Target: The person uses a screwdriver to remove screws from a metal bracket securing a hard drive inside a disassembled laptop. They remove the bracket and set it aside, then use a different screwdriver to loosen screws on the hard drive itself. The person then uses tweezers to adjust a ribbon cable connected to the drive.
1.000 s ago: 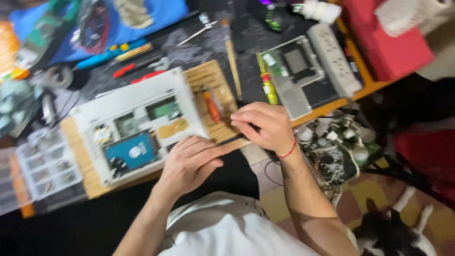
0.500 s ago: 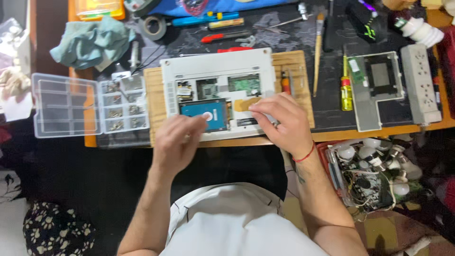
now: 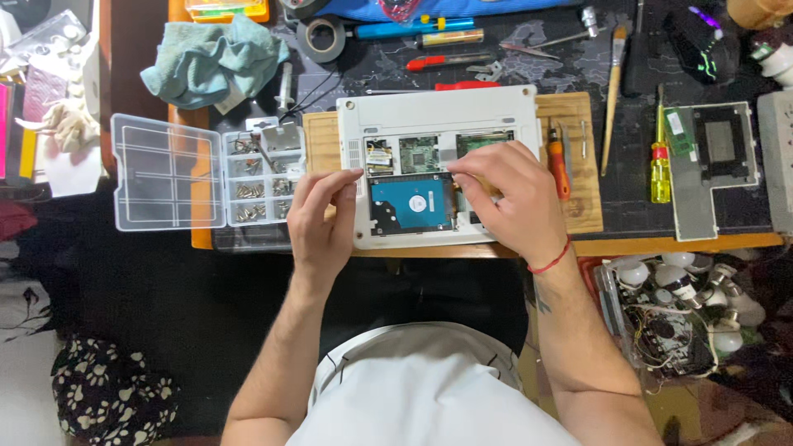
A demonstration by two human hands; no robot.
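Hands (image 3: pixel 413 206) now closer together, gripping opened laptop (image 3: pixel 438 136)

Matt white plastic laptop (image 3: pixel 438 111) on a bare wooden board (image 3: pixel 578 157); soft teal cloth (image 3: pixel 211 62).

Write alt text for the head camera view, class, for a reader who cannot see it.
Two bare hands work on an opened white laptop lying upside down on a wooden board: the right hand beside its blue hard drive, the left hand at its left edge. An open screw organiser sits left.

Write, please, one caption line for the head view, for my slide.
Left hand steadies an opened white laptop; right hand works beside its blue hard drive.
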